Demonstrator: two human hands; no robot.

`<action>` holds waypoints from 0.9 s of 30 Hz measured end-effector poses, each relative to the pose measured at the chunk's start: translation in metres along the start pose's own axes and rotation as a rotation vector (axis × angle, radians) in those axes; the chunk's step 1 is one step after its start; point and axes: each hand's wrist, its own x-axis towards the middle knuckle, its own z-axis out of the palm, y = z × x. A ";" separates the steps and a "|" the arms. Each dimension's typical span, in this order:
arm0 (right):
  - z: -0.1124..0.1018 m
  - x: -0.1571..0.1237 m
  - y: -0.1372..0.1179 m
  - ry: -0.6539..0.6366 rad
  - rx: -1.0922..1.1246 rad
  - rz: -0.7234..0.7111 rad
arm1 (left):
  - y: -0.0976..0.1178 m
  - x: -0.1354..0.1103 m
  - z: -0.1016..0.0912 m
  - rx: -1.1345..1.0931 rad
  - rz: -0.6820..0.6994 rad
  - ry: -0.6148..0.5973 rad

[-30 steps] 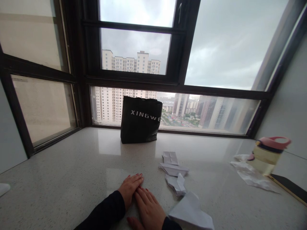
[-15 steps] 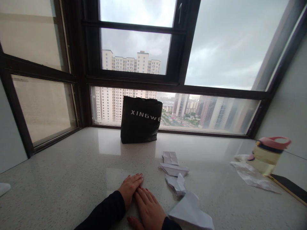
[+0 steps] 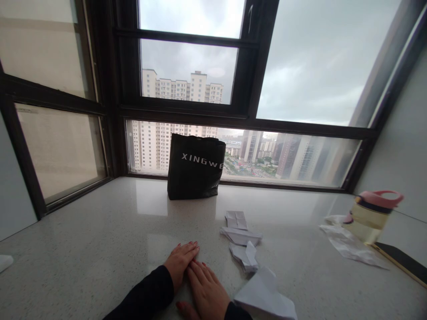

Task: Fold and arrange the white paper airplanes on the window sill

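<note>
My left hand (image 3: 182, 261) lies flat on the speckled white sill (image 3: 100, 266), its fingers stretched out to the right. Close against it, my right hand (image 3: 207, 288) also rests palm down, fingertips touching or nearly touching the left hand. Neither hand holds anything. Just right of my right hand lies a large folded white paper (image 3: 267, 295). Beyond it, in a column going away from me, are a folded paper shape (image 3: 245, 257), a flat boat-like paper (image 3: 240, 235) and a creased paper square (image 3: 236, 220).
A black bag (image 3: 196, 169) stands upright near the window (image 3: 293, 155). At right are a bottle with a pink lid (image 3: 368, 218), crumpled tissue (image 3: 350, 246) and a dark phone (image 3: 402, 262). Part of a white object (image 3: 5, 262) shows at the left edge.
</note>
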 end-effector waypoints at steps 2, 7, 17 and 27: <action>-0.001 0.000 0.000 -0.005 0.008 0.004 | -0.001 0.000 0.001 -0.001 0.011 0.020; 0.003 0.001 0.002 -0.006 0.036 0.009 | -0.001 -0.001 0.003 -0.004 0.015 0.042; -0.069 -0.003 0.002 0.129 0.123 0.025 | 0.009 0.005 -0.005 -0.019 0.033 0.063; -0.103 0.013 0.159 0.400 -0.062 0.457 | 0.108 0.044 0.088 0.179 0.469 0.519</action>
